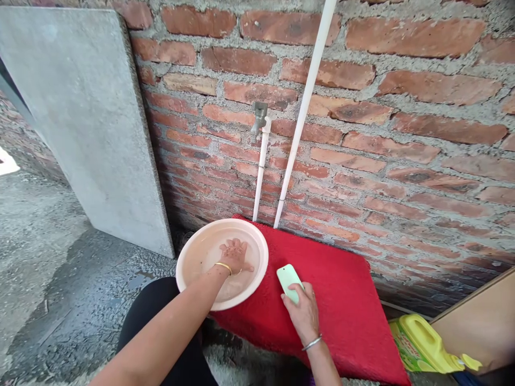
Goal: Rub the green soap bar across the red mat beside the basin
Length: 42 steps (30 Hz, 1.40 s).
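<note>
My left hand (234,256) is dipped in the water of a pale pink plastic basin (184,261), fingers spread and nothing in its grasp. Flat on a red cloth (341,289) to the right lies a mint-green scrub brush (288,276), with a small hole near its far end. My right hand (302,311) grips the near end of that brush, thumb on one side and fingers on the other. Its underside, against the cloth, is hidden. The basin sits at the left end of the red cloth.
Behind stands a brick wall (362,123) with a tap (259,120) and white pipes (303,115). A grey slab (92,123) leans at the left above wet concrete (116,289). On the right are a yellow jug (422,343) and a tan board (478,321).
</note>
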Motion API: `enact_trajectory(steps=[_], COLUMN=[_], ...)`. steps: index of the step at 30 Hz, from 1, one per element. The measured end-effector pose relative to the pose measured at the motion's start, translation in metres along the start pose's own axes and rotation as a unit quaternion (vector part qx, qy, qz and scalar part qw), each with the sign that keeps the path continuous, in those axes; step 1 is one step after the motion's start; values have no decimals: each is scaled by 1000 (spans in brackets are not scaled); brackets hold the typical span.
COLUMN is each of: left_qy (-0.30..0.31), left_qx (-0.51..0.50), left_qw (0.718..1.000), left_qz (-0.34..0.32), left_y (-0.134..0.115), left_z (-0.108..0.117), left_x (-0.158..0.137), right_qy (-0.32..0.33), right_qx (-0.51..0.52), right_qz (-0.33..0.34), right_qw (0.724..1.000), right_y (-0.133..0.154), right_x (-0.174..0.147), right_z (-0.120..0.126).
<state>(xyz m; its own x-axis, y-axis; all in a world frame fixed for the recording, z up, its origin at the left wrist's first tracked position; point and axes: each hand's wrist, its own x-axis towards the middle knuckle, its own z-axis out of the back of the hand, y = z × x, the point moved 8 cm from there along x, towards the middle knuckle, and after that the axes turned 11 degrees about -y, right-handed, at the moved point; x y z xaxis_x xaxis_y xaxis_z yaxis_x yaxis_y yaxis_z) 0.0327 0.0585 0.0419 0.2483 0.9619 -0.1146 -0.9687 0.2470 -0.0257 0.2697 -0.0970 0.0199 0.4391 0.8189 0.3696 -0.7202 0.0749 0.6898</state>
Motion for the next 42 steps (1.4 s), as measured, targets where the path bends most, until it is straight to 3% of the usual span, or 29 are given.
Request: enact_trajectory(steps=[21,25,30,33,36,42], left_qy=[-7,-3,-4,-1,2,-6], left_qx=[5,-2,-7,-9,-7,1], left_qw=[1000,1000,1000,1000,1000,1000], left_qz=[-7,-10,-12,-9,-5,-5], left_y=[0,0,-1,-1,0,0], left_z=[-5,-4,-2,-2,-1,1], left_x=[4,3,4,4,2,0], right_qy=[49,-4,-103,-125,-90,39], right_qx=[19,1,-50,-66,-29,4], right_qz=[10,-17,-87,-110,-88,40], right_qw=[999,1000,990,984,992,998], right_y=[27,-1,-59,-69,-44,42], right_x=[1,14,25,24,17,-14], right_z=[-23,-4,42,56,38,-30])
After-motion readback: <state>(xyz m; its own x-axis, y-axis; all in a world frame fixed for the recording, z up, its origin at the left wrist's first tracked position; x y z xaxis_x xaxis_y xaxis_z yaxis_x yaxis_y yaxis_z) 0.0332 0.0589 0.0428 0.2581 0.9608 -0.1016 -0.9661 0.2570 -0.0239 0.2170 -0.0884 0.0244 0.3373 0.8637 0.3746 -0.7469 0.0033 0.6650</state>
